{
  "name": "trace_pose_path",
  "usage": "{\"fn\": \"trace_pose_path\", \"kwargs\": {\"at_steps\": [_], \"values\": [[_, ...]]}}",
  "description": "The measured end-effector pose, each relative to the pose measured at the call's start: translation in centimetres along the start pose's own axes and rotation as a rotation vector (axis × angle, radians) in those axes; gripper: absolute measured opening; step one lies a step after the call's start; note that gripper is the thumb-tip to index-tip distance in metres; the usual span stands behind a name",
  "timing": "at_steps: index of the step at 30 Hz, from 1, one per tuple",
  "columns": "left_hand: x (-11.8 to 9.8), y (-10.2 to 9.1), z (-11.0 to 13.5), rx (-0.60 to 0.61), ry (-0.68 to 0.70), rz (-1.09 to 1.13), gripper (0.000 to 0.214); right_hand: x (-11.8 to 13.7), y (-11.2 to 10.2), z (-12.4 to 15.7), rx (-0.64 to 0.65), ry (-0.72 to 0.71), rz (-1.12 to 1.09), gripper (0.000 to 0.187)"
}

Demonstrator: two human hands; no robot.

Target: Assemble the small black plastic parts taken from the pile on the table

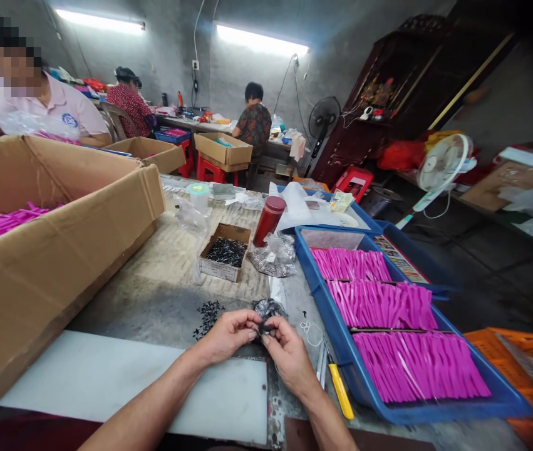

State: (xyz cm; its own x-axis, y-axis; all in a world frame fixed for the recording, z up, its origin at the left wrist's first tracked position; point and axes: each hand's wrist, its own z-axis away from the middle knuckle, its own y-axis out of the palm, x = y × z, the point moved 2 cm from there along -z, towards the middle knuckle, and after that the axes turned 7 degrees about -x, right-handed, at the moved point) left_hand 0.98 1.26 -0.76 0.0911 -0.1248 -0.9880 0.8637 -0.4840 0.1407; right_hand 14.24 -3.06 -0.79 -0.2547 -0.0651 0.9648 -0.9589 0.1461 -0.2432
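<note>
Pinching a small black plastic-looking piece, mostly hidden, between closed fingertips of bare left hand and bare right hand, at about 3 o'clock from a loose heap of black bits. Probably light, stiffish, easily dropped; best gripped by opposite ends.

Carton at desk's left edge, tray of strips along right edge. Between: board at near edge, parts pile behind it, box farther back.
</note>
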Motion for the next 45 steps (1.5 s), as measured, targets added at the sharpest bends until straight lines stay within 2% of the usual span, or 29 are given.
{"fn": "trace_pose_path", "kwargs": {"at_steps": [11, 28, 35, 41, 45], "values": [[-1.0, 0.2, 0.2, 0.038, 0.072, -0.232, 0.017, -0.3, -0.2, -0.1, 0.042, 0.026, 0.018, 0.012], [-0.1, 0.2, 0.3, 0.033, 0.142, -0.403, 0.027, 0.3, -0.1, -0.5, 0.176, 0.088, -0.018, 0.013], [-0.2, 0.2, 0.4, 0.028, 0.140, -0.414, 0.028, 0.2, -0.1, -0.5, 0.156, 0.082, -0.003, 0.013], [-0.1, 0.1, 0.3, 0.016, 0.115, -0.312, 0.028, 0.2, -0.4, -0.5, 0.124, 0.113, -0.031, 0.015], [-0.8, -0.3, 0.4, -0.061, 0.082, -0.206, 0.031, 0.3, -1.1, -0.3, 0.076, 0.124, -0.002, 0.015]]}}
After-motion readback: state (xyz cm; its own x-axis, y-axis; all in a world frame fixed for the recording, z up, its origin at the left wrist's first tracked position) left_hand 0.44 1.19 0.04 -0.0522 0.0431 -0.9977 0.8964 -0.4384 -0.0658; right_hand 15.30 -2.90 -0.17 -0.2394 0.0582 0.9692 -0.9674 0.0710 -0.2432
